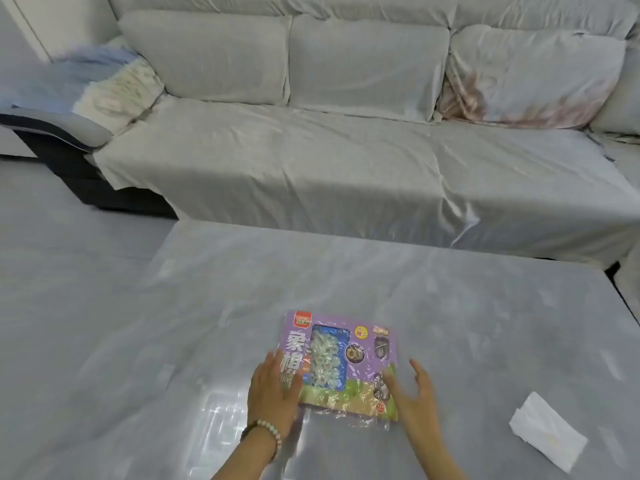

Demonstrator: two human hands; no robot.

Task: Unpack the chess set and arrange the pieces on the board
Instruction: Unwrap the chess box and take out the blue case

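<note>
Resting the left hand [272,393], fingers straight, on the left side of the purple chess set box [349,355], flat and film-wrapped on the grey table [450,306]. Holding the right hand [415,396], fingers spread and relaxed, at the box's right edge, contact unclear. White tissue [547,431] well off to the right.

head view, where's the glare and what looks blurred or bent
Head view: a bright glare patch lies on the glossy table beside the left hand; the plastic wrap on the chess box glints and dulls its print; the whole frame is soft, most of all the folded blankets at far left; the sofa lines bend toward the corners, as with a wide lens.
</note>
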